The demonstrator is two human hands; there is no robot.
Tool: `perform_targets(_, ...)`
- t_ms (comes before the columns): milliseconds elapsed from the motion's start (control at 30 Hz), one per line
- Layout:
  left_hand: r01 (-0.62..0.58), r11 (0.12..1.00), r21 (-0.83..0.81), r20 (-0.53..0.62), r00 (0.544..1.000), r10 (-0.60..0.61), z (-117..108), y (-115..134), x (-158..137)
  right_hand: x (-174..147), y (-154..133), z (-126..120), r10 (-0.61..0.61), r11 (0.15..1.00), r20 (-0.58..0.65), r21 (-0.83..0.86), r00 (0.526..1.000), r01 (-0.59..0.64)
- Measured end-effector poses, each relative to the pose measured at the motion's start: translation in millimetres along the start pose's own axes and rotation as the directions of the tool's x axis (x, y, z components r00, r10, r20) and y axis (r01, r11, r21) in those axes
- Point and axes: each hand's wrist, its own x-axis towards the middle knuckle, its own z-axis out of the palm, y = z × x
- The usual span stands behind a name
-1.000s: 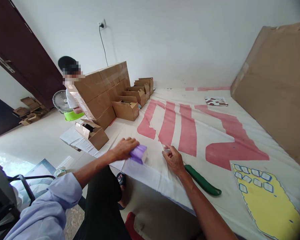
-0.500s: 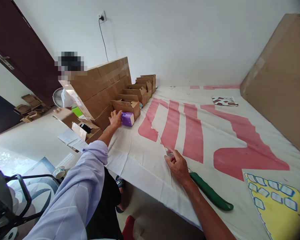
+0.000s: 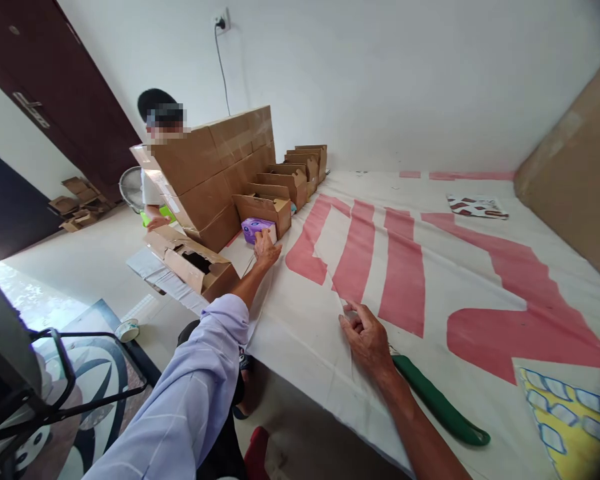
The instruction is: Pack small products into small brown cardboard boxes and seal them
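Note:
A purple packet [image 3: 255, 229] with a pale end lies on the cloth in front of the nearest small open cardboard box [image 3: 273, 210]. My left hand [image 3: 267, 249] is at the packet's right end, fingers apart; whether they touch it I cannot tell. My right hand [image 3: 366, 337] rests low over the cloth near the table's front edge, its fingers loosely bent and apart with nothing between them. Just right of that wrist lies a long, curved dark-green object [image 3: 440, 403].
Several small boxes stand in a row beside a large carton [image 3: 215, 170]. Behind it is a person in a black cap [image 3: 155, 103], one hand near an opened carton [image 3: 195, 260]. A large cardboard panel [image 3: 575, 160] leans at the right. A metal-framed chair [image 3: 63, 373] stands lower left.
My left hand has moved from the packet's left end to its right end. The packet's face has turned. The opened carton at the left has shifted, and the view has swung slightly left.

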Motion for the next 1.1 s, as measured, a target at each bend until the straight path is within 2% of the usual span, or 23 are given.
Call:
perform_targets(133, -0.074, 0.997, -0.016, 0.053, 0.996, 0.075, -13.6, -3.4, -10.4, 3.4, 7.4, 2.4, -0.01, 1.0, -0.029, -0.007, 1.0, 0.01)
perform_targets(200, -0.133, 0.99, -0.041, 0.09, 0.987, 0.136, -22.1, -0.9, -31.0, 5.0, 9.4, 2.8, -0.007, 1.0, -0.034, -0.003, 0.999, 0.007)
perform_targets(267, -0.241, 0.967, -0.087, 0.112, 0.962, 0.249, -36.2, 0.9, -62.5, 6.1, 9.4, 2.4, -0.006, 1.0, -0.03, 0.003, 1.0, 0.006)
perform_targets(300, -0.315, 0.942, -0.119, 0.108, 0.939, 0.327, -46.7, 0.2, -80.5, 6.4, 9.0, 2.0, -0.005, 1.0, -0.028, 0.004, 1.0, 0.005)
perform_targets(367, -0.547, 0.816, -0.184, 0.007, 0.83, 0.558, -76.1, -6.8, -114.5, 6.9, 7.9, 1.2, 0.0, 1.0, -0.03, 0.001, 1.0, 0.0)
perform_targets(400, -0.602, 0.779, -0.176, -0.066, 0.797, 0.601, -94.4, -13.7, -127.4, 7.1, 7.5, 0.9, 0.002, 1.0, -0.032, -0.003, 0.999, -0.002)
perform_targets(433, -0.614, 0.776, -0.144, -0.133, 0.789, 0.6, -114.4, -23.0, -136.2, 7.4, 7.2, 0.8, 0.0, 1.0, -0.034, -0.005, 0.999, -0.001)
perform_targets(533, -0.476, 0.879, -0.04, -0.286, 0.848, 0.446, -174.9, -64.1, -134.7, 8.7, 7.5, 1.2, -0.02, 1.0, -0.038, -0.012, 0.999, 0.02)
perform_targets(633, -0.161, 0.987, -0.029, -0.363, 0.921, 0.139, -218.9, -115.7, -106.6, 9.8, 7.8, 2.7, -0.052, 0.998, -0.038, -0.039, 0.998, 0.051)
perform_targets(700, 0.027, 0.999, -0.047, -0.339, 0.94, -0.041, -233.2, -146.5, -87.7, 10.3, 7.9, 3.9, -0.085, 0.993, -0.032, -0.081, 0.996, 0.082)
perform_targets(767, 0.089, 0.994, -0.065, -0.297, 0.949, -0.104, -236.7, -169.5, -75.0, 10.8, 8.2, 4.9, -0.125, 0.983, -0.031, -0.137, 0.992, 0.12)
perform_targets(833, 0.095, 0.991, -0.089, -0.276, 0.954, -0.116, -233.8, -184.3, -68.1, 11.4, 8.7, 5.5, -0.163, 0.969, -0.03, -0.191, 0.986, 0.155)
perform_targets(1000, 0.088, 0.985, -0.151, -0.265, 0.956, -0.126, -224.0, -201.3, -59.5, 12.4, 1.9, 11.3, -0.183, 0.951, -0.019, -0.256, 0.983, 0.172)
perform_targets(1100, 0.066, 0.981, -0.18, -0.256, 0.96, -0.111, -223.1, -206.4, -56.5, 11.3, -17.2, 25.2, -0.177, 0.967, -0.001, -0.187, 0.984, 0.174)
